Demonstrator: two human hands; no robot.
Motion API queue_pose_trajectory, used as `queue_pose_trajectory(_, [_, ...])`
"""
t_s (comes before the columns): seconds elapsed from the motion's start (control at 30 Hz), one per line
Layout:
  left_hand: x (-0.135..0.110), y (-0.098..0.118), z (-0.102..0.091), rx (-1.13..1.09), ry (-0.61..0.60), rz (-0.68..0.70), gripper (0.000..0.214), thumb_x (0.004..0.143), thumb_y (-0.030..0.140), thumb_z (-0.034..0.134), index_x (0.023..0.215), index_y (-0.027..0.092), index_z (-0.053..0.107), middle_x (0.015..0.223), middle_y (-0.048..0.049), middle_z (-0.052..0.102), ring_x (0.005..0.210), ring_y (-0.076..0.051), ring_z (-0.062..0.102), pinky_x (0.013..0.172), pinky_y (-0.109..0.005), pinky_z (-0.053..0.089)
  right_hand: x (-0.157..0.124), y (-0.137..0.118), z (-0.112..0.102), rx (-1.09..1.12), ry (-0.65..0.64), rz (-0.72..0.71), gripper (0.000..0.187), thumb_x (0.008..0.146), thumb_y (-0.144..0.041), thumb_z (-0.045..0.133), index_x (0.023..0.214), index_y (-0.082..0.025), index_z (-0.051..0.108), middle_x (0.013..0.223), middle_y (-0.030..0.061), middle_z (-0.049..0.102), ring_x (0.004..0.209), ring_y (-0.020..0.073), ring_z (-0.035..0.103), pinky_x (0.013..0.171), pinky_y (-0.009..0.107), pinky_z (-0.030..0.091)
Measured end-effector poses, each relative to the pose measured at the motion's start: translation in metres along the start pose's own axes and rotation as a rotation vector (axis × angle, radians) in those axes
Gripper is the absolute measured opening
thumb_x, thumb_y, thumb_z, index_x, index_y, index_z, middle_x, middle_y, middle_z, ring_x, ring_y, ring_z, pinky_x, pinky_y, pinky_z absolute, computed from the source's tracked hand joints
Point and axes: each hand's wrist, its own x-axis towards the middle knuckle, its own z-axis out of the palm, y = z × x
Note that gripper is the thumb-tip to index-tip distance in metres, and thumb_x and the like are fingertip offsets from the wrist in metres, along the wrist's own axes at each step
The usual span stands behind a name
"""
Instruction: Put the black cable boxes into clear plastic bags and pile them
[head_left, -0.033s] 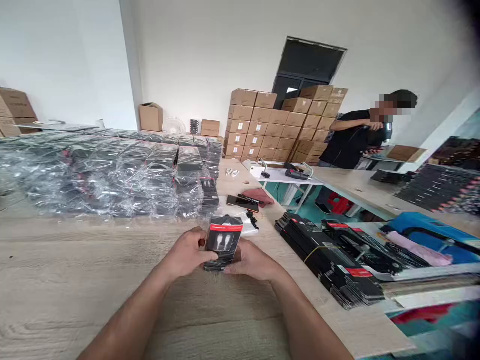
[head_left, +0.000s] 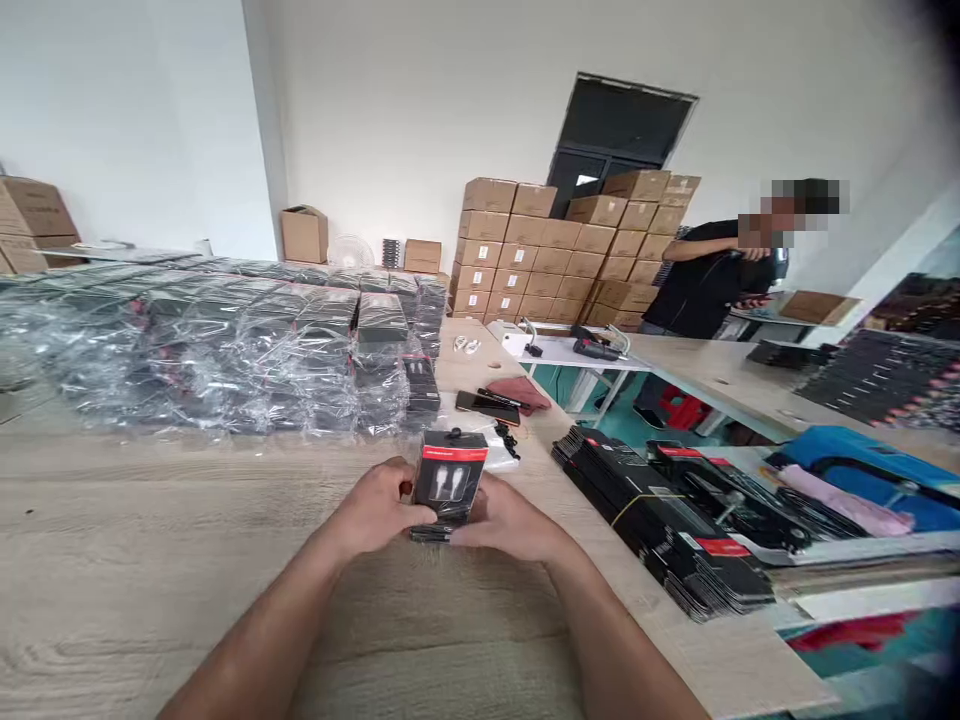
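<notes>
The left hand [head_left: 379, 508] and right hand [head_left: 510, 520] grip opposite sides of a black retail box [head_left: 450, 480] over the wooden counter [head_left: 150, 510].

shrink-wrapped bundles of boxes [head_left: 210, 350] cover the far left of the wooden workbench [head_left: 150, 500]; flat stacks of packaging sleeves [head_left: 660, 520] lie on its right; stacked cardboard cartons [head_left: 540, 250] stand beyond it, against the far wall [head_left: 420, 100]; a co-worker [head_left: 709, 285] stands right of them

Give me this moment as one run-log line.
left hand: holds black retail pack | right hand: holds same pack | beyond: shrink-wrapped stacks | surface: wooden table
</notes>
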Motion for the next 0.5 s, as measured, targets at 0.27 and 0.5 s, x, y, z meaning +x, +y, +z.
queue_pose_trajectory(0.27, [-0.003,0.0,0.014,-0.299,-0.124,-0.086,0.046,0.072,0.031,0.07,0.114,0.018,0.058,0.101,-0.0077,0.068,0.091,-0.022,0.063,0.076,-0.032,0.048,0.016,0.01,-0.006,0.294,0.453,-0.048,0.021,0.075,-0.038,0.072,0.087,-0.021,0.067,0.083,0.0008,0.068,0.074,0.0153,0.059,0.072,0.027,0.048])
queue_pose_trajectory(0.5, [-0.001,0.001,0.033,-0.275,-0.172,-0.163,0.028,0.069,0.026,0.069,0.094,0.013,0.066,0.089,-0.0054,0.069,0.078,-0.019,0.062,0.068,-0.028,0.045,0.02,0.024,-0.016,0.61,0.67,0.073,0.029,0.071,-0.044,0.073,0.085,-0.019,0.064,0.076,0.0004,0.066,0.061,0.0122,0.056,0.058,0.023,0.047])
